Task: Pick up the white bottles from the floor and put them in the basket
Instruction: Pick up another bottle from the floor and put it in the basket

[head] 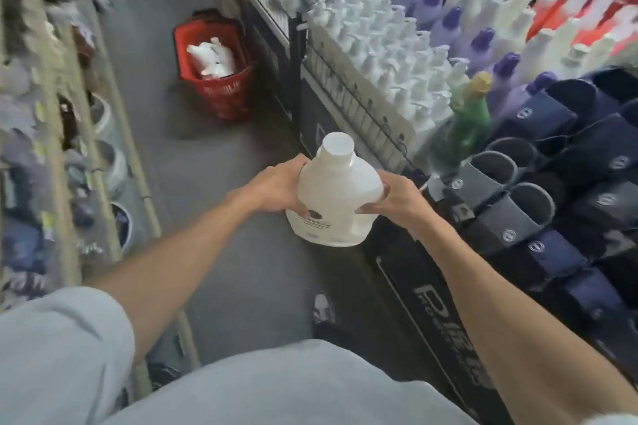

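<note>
White bottle (340, 197) upright, gripped between left hand (276, 188) and right hand (397, 200)

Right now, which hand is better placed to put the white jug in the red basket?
Probably the left hand: the red basket stands left of the white jug, the right hand by the shelf.

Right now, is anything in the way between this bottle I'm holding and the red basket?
Nothing visible. Only bare grey floor lies between the white bottle, held by the left hand and right hand, and the red basket.
</note>
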